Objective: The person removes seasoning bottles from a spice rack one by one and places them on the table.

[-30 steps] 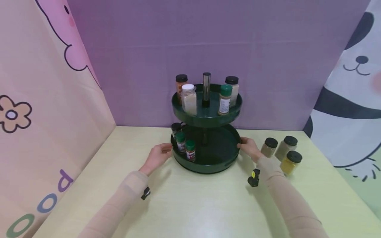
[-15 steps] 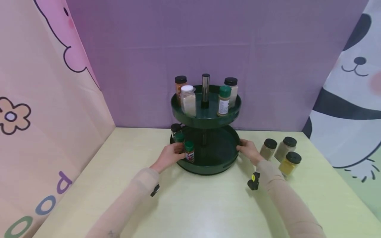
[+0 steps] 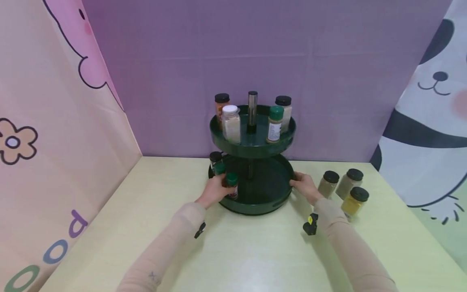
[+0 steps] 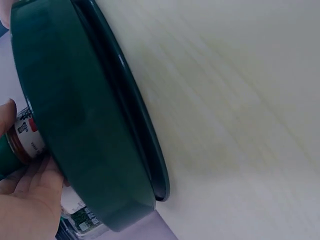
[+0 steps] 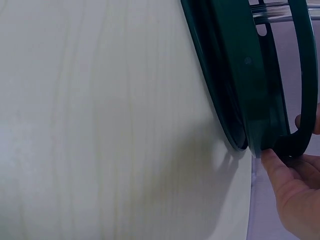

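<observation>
Two-tier rack [image 3: 253,152] stands upright on the table [image 3: 262,251]. We count four containers on its upper tray: an orange-filled jar [image 3: 221,108], a white-capped jar [image 3: 231,126], a green-capped bottle [image 3: 275,126] and a pale jar [image 3: 286,110] with a black cap. Three more stand along the left side of the lower tray [image 3: 270,184]: a small black-capped jar [image 3: 215,157], a rear green-capped jar [image 3: 220,168] and a front green-capped jar [image 3: 232,179].

Grip state: our left hand [image 3: 213,192] pinches the front green-capped jar between thumb and fingers, just inside the rim. The rim hides the jar's base, so we cannot tell whether it rests on the tray floor. Our right hand [image 3: 305,187] grips the rim of the lower tray at its right side.

Progress: we judge the arranging of the rack to be partly complete. Seven containers are on it, and the position of the front green-capped jar appears unsettled. The right part of the lower tray is bare. Left over on the table, near our right forearm, are two black-capped grey jars [image 3: 328,185] and a yellow-filled jar [image 3: 354,201].
</observation>
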A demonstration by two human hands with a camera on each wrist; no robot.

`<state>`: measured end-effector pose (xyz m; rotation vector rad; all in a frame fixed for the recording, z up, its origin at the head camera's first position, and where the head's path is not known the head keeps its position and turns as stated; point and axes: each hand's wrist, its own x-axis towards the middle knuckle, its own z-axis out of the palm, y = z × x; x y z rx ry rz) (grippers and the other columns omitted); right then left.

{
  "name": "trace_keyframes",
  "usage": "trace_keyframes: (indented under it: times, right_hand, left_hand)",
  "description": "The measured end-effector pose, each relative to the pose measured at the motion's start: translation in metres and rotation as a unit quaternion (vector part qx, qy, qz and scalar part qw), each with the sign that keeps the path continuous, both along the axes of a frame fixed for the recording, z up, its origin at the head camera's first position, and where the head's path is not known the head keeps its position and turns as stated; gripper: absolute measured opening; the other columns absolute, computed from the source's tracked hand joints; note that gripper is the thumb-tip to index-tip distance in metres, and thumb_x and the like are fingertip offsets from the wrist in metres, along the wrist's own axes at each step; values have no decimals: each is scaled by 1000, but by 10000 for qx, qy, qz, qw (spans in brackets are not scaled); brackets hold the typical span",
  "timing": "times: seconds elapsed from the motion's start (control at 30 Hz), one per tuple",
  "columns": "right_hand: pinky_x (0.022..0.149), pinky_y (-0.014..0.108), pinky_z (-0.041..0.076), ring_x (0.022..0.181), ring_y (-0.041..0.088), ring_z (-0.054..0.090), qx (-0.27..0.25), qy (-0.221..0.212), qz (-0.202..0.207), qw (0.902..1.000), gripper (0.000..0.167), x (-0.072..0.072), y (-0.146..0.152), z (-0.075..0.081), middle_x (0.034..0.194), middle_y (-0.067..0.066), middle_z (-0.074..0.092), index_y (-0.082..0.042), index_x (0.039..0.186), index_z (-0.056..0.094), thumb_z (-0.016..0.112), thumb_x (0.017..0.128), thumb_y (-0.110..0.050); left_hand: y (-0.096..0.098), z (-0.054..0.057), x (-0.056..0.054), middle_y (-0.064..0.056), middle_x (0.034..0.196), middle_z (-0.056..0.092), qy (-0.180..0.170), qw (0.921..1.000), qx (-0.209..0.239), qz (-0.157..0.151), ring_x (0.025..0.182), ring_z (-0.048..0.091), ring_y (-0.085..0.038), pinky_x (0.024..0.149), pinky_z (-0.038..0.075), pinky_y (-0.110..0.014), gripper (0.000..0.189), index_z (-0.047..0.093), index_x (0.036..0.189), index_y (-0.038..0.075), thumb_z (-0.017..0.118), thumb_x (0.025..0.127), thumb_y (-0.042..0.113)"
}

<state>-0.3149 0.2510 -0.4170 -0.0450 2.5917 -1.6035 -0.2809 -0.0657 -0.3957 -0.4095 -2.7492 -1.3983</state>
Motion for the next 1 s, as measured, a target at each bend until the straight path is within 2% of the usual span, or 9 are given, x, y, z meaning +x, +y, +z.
trace_keyframes:
  times: [0.17,0.63,1.0]
  right_hand:
    - [107,46,29,131,40,30,16,34,27,10000,53,4,-2,3,140,32,29,14,138,21,41,92,-4]
    - [107,45,29,131,38,31,-76,21,-72,9999,52,5,-3,1,140,31,30,12,138,22,41,92,-4]
    - [106,45,30,129,39,34,-69,82,-74,9999,51,5,-3,0,138,32,33,13,137,25,42,92,-3]
  left_hand:
    - [2,-2,0,-10,95,68,-81,9998,134,140,82,61,-19,75,52,-33,30,61,102,3,71,79,19]
    - [2,-2,1,-10,96,67,-111,9998,137,137,82,60,-19,74,52,-32,32,59,104,3,70,80,20]
    - [4,8,4,-9,96,68,186,9995,221,156,86,63,-20,74,53,-32,31,62,101,5,73,77,21]
